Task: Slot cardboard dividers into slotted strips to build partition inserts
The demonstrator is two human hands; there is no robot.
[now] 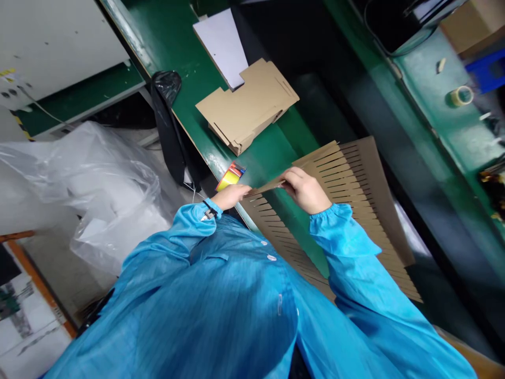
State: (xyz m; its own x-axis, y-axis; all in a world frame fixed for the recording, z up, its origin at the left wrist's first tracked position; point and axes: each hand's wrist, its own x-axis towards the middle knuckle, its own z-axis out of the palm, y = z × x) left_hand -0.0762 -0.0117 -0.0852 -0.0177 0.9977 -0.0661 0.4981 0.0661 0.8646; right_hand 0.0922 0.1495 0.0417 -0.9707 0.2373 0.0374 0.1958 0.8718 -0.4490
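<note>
Pinching a thin cardboard strip (265,188) between both hands, on the wearer's side of the cardboard pile (252,105), which is the landmark. Left hand (231,196) has the strip's left end between thumb and fingers; right hand (307,189) pinches the other end, fingers curled. Strip is seen nearly edge-on, so its slots, if any, can't be read. Slotted cardboard sheets (351,184) lie to the right of the pile and nearer the wearer; more slotted cardboard (276,226) sits nearer than the pile, below the strip. Yellow-and-red roll (230,176) is on the pile's near side, just beside the left hand. White panel (223,47) is at the pile's far side, on the green bench (181,31). Risks, my judgement: uneven pull or twist could crease or tear the thin strip; low left-hand sweep could knock the roll off the nearby bench edge.
</note>
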